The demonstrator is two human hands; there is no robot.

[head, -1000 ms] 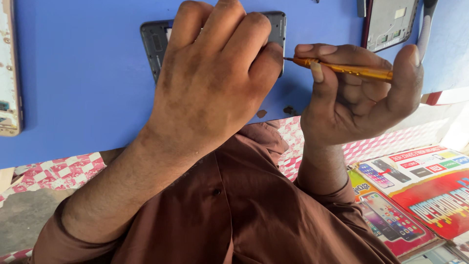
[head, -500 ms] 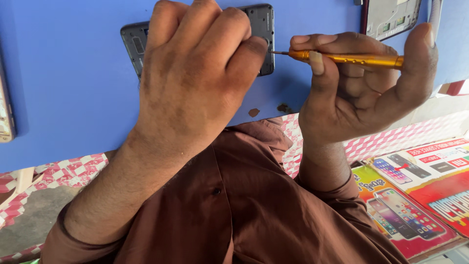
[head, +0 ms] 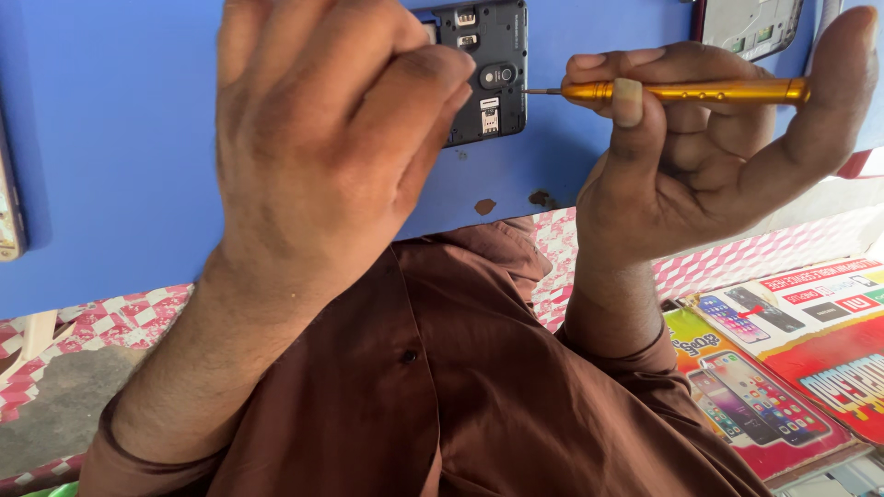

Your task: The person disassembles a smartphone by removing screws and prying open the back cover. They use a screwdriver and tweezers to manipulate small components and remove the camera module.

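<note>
Opened phone [head: 488,74] is steadied under the curled left hand [head: 322,156]; gold screwdriver [head: 681,91], pinched in the right hand [head: 700,156], lies horizontal, tip leftward at the phone's right edge.

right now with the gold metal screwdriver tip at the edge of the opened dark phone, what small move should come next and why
Probably ease the gold metal screwdriver a touch leftward so its thin tip seats on the opened dark phone. The tip sits right at the phone's right edge, the right hand holds the shaft level, and the left hand covers the phone's left side, seemingly steadying it on the blue mat.
</note>
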